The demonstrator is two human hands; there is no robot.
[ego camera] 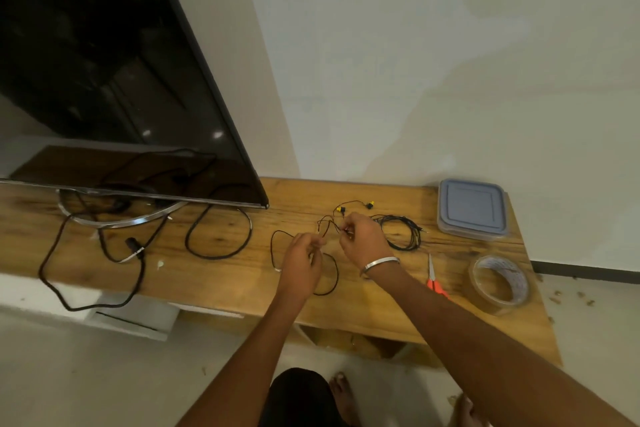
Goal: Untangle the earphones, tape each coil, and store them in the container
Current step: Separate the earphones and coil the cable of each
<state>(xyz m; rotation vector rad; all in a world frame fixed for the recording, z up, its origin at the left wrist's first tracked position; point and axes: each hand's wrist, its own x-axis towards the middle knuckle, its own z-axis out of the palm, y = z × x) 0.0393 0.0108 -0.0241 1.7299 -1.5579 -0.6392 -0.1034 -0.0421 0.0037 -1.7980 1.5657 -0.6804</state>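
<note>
A thin black earphone wire (332, 274) with yellow earbuds (341, 209) lies in loose loops on the wooden table (242, 284). My left hand (302, 262) pinches one stretch of this wire. My right hand (363, 238) pinches another stretch close by, just below the earbuds. A second black earphone coil (403, 231) rests on the table right of my right hand. A clear container with a blue-grey lid (472, 209) stands shut at the back right. A roll of clear tape (500, 282) lies near the right front, with red-handled scissors (434, 279) beside it.
A large black TV (114, 80) on a ring stand (121, 217) fills the left of the table. Thicker black cables (218, 236) trail beside it, one (62, 295) hanging over the front edge. White walls stand behind, and the floor lies below.
</note>
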